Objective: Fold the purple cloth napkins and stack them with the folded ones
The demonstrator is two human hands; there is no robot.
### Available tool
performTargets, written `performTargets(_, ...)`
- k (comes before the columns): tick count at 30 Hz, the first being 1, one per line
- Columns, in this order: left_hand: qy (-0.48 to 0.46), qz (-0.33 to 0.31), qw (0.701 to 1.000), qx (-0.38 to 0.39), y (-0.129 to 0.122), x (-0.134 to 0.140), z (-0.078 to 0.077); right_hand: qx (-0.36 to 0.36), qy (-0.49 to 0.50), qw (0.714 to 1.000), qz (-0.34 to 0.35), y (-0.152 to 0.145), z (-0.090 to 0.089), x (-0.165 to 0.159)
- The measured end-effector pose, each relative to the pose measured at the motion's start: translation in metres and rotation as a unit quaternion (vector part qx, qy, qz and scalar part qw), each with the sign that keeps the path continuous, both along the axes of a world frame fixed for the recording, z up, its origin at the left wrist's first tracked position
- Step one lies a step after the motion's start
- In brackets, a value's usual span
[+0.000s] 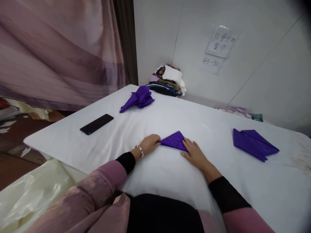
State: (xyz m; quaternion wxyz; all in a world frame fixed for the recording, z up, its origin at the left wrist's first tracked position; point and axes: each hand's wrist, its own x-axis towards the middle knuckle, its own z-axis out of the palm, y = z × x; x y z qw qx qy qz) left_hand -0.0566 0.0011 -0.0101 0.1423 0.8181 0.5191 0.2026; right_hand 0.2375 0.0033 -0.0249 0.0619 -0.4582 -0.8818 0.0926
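Note:
A purple cloth napkin [173, 141], folded into a small triangle, lies on the white-covered table [155, 174] between my hands. The fingers of my left hand [149, 144] pinch its left corner. My right hand [194, 153] rests flat over the right part of the triangle, fingers stretched out, hiding that end. Off to the right lies another folded purple napkin [254, 144] with pointed ends. Toward the far edge sits a purple napkin shaped like a flower [138, 98].
A black phone-like slab [97, 124] lies on the table's left side. Folded clothes [167, 80] are piled past the far edge by the wall. A pink curtain [60, 48] hangs at the left, and clear plastic [39, 194] lies below the table edge. Handwritten papers [220, 42] are on the wall.

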Motion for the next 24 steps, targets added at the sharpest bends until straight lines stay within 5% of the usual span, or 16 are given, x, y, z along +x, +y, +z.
performTargets(11,-0.025,-0.009,0.999,0.029,0.003,0.022,0.004,-0.001,-0.004,1.0,-0.003,0.001,0.001,-0.002)
performTargets(24,-0.023,-0.045,0.998,0.03,0.002,0.008,0.003,-0.005,-0.003,1.0,-0.004,0.0,0.001,-0.001)
